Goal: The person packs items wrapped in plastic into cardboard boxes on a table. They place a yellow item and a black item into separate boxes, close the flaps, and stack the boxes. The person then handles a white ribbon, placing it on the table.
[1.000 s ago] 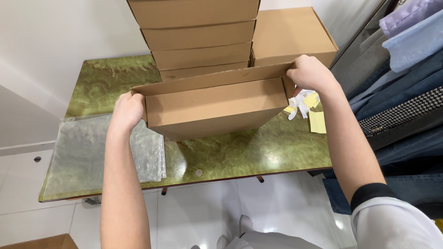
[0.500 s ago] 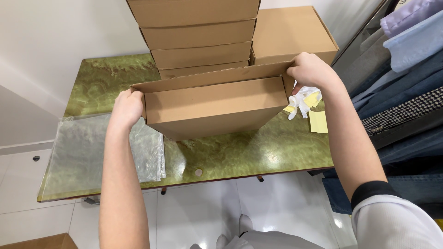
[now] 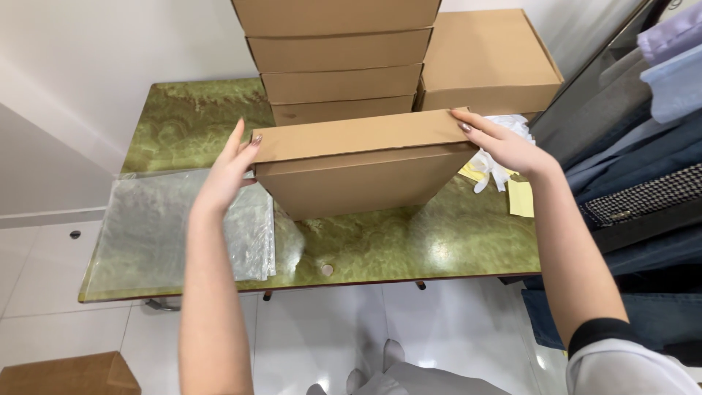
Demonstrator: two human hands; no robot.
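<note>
A closed box [image 3: 358, 164] sits on the table [image 3: 190, 121] before stacked boxes [image 3: 340, 62], plastic bags [image 3: 153, 227] to its left.

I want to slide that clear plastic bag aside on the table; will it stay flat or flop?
The clear plastic bag looks thin and wrinkled, so it would probably flop and crumple if lifted. Lying flat on the glossy green table, it would likely slide easily, and seems very light.
</note>
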